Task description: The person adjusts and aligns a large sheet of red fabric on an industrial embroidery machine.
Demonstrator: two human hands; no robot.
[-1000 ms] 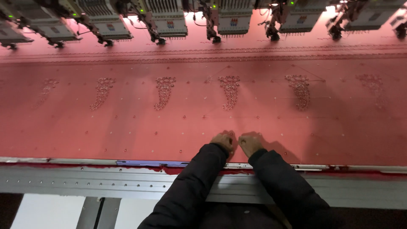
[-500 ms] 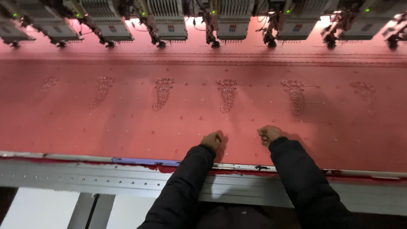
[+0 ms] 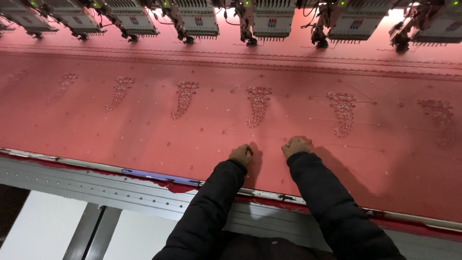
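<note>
A wide sheet of pink-red fabric (image 3: pixel 144 130) is stretched flat over an embroidery machine bed. It carries a row of embroidered paisley motifs (image 3: pixel 258 105). My left hand (image 3: pixel 241 154) rests on the fabric near its front edge, fingers curled under. My right hand (image 3: pixel 295 145) presses on the fabric a hand's width to the right, also with curled fingers. Both lie just below the middle paisley motif. Dark sleeves cover both arms. Whether either hand pinches anything small is hidden.
A row of embroidery heads (image 3: pixel 269 19) with needles hangs along the far edge of the fabric. A grey metal frame rail (image 3: pixel 96 180) runs along the near edge. Below it I see white floor panels (image 3: pixel 43 231).
My hands were touching side by side a second ago; they have moved apart along the fabric. The view has shifted slightly left.
</note>
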